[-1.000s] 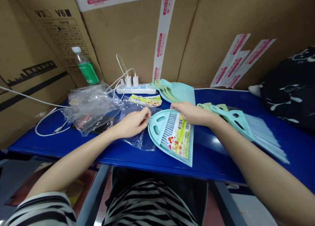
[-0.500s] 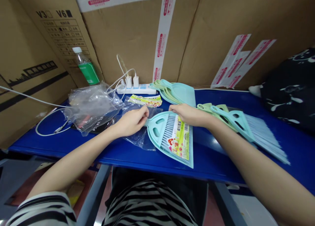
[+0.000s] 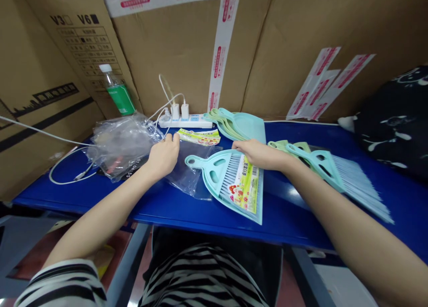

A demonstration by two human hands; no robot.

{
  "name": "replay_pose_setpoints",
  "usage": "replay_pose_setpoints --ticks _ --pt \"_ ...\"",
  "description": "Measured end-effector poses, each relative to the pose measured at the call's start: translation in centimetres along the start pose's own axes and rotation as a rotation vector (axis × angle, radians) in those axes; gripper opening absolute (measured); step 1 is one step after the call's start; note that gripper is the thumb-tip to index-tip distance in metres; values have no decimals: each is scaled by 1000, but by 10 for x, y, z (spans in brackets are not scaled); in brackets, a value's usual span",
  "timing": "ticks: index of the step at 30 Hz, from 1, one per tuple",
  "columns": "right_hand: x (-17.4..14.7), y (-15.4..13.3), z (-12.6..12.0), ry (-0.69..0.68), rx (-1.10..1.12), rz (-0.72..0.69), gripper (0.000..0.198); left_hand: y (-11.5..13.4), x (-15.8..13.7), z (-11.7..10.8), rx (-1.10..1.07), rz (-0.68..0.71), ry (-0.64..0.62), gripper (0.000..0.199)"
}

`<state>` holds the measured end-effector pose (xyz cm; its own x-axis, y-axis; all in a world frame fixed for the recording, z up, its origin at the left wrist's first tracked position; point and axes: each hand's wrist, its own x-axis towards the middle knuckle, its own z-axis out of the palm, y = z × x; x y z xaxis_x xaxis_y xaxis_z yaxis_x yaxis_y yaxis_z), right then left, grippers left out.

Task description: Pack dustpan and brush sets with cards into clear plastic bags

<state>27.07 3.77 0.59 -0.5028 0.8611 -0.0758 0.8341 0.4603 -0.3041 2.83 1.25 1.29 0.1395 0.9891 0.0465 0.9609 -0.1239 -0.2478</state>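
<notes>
A light-blue dustpan [image 3: 214, 173] lies on the blue table with a brush [image 3: 229, 175] nested in it and a printed yellow-green card [image 3: 247, 186] on top. My right hand [image 3: 256, 153] is closed on the dustpan's far edge, its fingertips partly hidden. To the left, my left hand [image 3: 165, 154] is closed on a clear plastic bag [image 3: 190, 175], which spreads between that hand and the dustpan. The dustpan's looped handle [image 3: 192, 161] lies bare on top of the bag, apart from the left hand.
Stacked dustpans [image 3: 249, 124] lie at the back; loose brushes [image 3: 321, 164] lie to the right. Crumpled plastic bags [image 3: 123, 142] and cards [image 3: 199, 136] lie left of centre. A power strip [image 3: 197, 121] with white cables and a bottle [image 3: 118, 93] stand near the cardboard boxes [image 3: 187, 48].
My left hand has moved left from the dustpan's handle, drawing the plastic with it, and the handle now shows. My right hand stays at the far edge.
</notes>
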Motion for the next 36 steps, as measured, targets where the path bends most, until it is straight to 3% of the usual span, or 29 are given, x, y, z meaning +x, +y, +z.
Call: replay_pose_setpoints --ticks 8,12,27,31,36 --pt "1 -4 2 1 24 96 18 -2 1 2 -175 141 -23 41" --pt "1 -4 4 9 33 119 16 -5 4 5 -270 167 26 43" --pt "7 14 12 109 112 -27 16 -28 21 12 -657 245 202 28" --pt "9 16 14 121 129 -41 15 -33 24 14 -638 232 181 27" --pt "9 19 13 103 154 -24 13 -34 20 12 -422 146 137 26"
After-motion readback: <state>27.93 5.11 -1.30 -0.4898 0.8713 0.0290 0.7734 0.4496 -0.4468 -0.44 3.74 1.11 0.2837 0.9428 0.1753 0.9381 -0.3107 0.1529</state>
